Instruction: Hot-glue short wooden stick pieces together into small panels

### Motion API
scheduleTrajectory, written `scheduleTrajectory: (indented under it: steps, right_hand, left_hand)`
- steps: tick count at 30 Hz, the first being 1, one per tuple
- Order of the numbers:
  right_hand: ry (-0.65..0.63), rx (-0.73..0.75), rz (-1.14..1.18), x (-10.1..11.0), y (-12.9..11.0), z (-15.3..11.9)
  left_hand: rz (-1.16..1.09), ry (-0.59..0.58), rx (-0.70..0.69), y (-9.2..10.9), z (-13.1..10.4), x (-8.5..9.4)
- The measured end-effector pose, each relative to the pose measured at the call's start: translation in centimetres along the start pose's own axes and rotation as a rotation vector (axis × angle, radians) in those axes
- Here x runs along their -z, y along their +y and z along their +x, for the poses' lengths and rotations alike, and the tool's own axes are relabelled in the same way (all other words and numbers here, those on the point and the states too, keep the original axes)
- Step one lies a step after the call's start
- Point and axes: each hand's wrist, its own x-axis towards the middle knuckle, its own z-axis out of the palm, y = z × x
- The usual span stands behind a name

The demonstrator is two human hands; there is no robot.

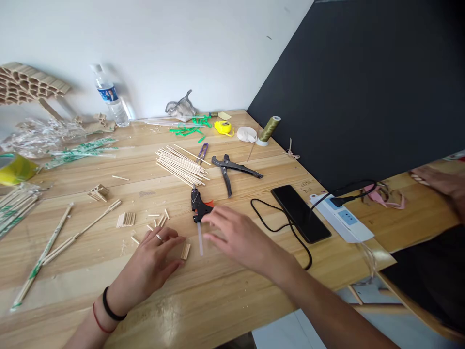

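My left hand (152, 257) rests low over the table, thumb and forefinger spread apart. At their tips lies a small block of short wooden sticks (185, 251); whether they touch it I cannot tell. Slightly blurred, my right hand (236, 235) hovers with parted fingers beside a black glue gun (198, 204), nothing visibly held. A clear glue stick (200, 240) juts from the gun's back end toward me. Loose short stick pieces (160, 220) are scattered beyond my left hand, near another small stick block (126, 219).
Beyond the gun lie long thin sticks (181, 165), black cutters (232, 169), purple snips (202, 152) and a yellow tape measure (223, 127). A phone (301, 213) and cabled power strip (343, 218) sit right. A water bottle (111, 97) stands back left. Another person's hand (432, 177) shows far right.
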Motion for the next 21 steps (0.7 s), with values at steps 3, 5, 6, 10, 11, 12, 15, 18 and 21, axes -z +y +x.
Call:
scheduleTrajectory:
  steps: [3,5,6,10,11,12,15,18,21]
  right_hand:
    - [-0.105,-0.019,0.040,-1.6,-2.1,-1.3]
    - [-0.109,-0.059,0.084,-2.7,-3.0,-1.8]
    - [-0.096,-0.076,0.108,-3.2,-3.3,-2.0]
    - [0.002,-0.156,0.174,-4.2,-4.3,-2.3]
    - [0.027,-0.168,0.200,-4.3,-4.6,-2.4]
    - [0.048,-0.173,0.233,-4.5,-4.9,-2.5]
    - [0.050,-0.167,0.321,-5.6,-6.3,-3.2]
    - [0.006,-0.179,0.356,-7.6,-8.0,-3.8]
    - [-0.055,-0.191,0.377,-9.7,-9.5,-3.9]
  left_hand:
    - [-0.015,-0.021,0.003,-0.1,0.1,-0.2]
    - [-0.007,-0.045,0.003,0.1,0.4,-0.3]
    - [-0.002,-0.050,0.005,0.2,0.6,-0.2]
    - [0.009,-0.025,0.020,1.2,0.7,0.3]
    - [0.005,-0.012,0.022,1.5,0.3,0.5]
    - [-0.002,0.002,0.023,1.8,-0.2,0.7]
    - [-0.025,0.047,0.041,2.7,-2.9,1.2]
    - [-0.034,0.075,0.116,3.2,-6.3,1.1]
    - [-0.043,0.095,0.200,3.1,-9.2,0.4]
